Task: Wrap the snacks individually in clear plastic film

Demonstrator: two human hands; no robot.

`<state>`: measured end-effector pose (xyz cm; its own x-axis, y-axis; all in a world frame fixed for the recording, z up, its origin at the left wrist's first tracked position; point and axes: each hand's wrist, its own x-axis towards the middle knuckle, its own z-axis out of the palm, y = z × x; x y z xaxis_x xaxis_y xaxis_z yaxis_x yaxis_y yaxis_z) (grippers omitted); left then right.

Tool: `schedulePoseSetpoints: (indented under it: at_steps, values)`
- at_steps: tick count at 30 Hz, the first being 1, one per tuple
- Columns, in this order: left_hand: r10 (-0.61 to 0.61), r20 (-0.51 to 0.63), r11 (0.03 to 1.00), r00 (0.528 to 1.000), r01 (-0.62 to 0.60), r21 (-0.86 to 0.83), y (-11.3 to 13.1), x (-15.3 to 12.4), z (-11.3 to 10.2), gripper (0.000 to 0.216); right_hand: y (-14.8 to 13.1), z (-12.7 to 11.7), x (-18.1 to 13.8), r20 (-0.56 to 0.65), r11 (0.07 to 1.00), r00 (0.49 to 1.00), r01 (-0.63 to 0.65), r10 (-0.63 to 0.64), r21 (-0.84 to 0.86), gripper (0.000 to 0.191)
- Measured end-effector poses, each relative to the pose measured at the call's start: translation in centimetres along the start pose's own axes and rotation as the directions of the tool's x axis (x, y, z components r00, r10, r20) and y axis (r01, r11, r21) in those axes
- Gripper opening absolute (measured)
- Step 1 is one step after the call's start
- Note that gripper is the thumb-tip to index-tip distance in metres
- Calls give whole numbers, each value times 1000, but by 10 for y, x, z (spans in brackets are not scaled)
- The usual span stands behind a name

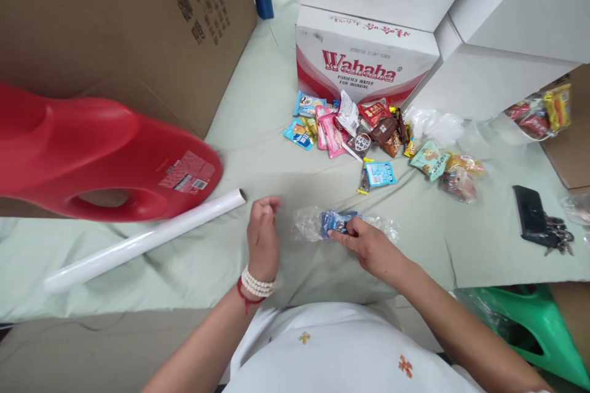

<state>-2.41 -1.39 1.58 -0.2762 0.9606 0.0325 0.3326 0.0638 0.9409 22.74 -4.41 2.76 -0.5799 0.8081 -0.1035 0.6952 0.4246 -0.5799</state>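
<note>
My right hand (371,245) pinches a small blue snack packet (338,223) between thumb and fingers. Clear crinkled plastic wrap (308,224) spreads out on both sides of that packet, on the light green tablecloth. To the left and apart from the plastic is my left hand (262,236), with loosely bent fingers and blurred tips; nothing shows in it. A beaded bracelet and a red cord circle the left wrist. Beyond the hands lies a pile of wrapped snacks (334,132), with a light blue packet (381,174) at its near side.
A white tube (147,242) and a big red plastic object (115,147) lie left, before a cardboard box (124,31). Behind the snacks stands a Wahaha carton (364,64). Rightward are a snack-filled tub (520,132), a black phone-like item with keys (534,215), and a green stool (544,331).
</note>
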Motion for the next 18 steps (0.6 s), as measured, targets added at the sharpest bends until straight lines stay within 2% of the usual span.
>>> schedulePoseSetpoints:
  at_steps: [1,2,4,6,8,10,12,13,14,15,17,18]
  values:
    - [-1,28,995,1000,-2,99,1,4,0,38,1,0,0,-6,1000,1000,4,-4,4,57]
    - [18,102,977,995,-40,210,4,7,1,37,1,0,0,-11,1000,1000,8,-8,8,58]
    - [38,298,912,954,-155,381,12,9,2,30,2,0,1,-11,1000,1000,11,-11,18,58]
    - [8,421,890,907,-199,410,22,8,1,23,2,0,2,-16,999,1000,15,-14,31,57]
    - [-82,484,943,871,-90,321,34,4,-1,25,0,0,3,-30,999,999,26,-25,36,53]
    - [-208,555,975,805,125,184,44,1,2,29,-3,0,3,-41,999,999,36,-35,21,47]
    - [-289,632,945,719,318,70,51,-2,10,33,-6,-1,2,-42,999,998,39,-39,-2,41]
    - [-293,652,932,700,362,30,53,-4,16,34,-7,-2,1,-44,999,998,43,-44,-8,40]
    - [-272,648,936,711,352,7,54,-6,22,34,-8,-3,-1,-50,998,997,54,-55,-7,40]
    - [-226,628,958,745,287,4,54,-9,29,34,-8,-4,-4,-60,997,995,74,-74,4,41]
    - [-79,560,995,825,33,92,51,-16,40,33,-8,-5,-10,-90,990,988,133,-128,50,40]
    - [3,530,978,848,-112,174,48,-19,45,32,-7,-4,-14,-115,983,982,161,-152,82,39]
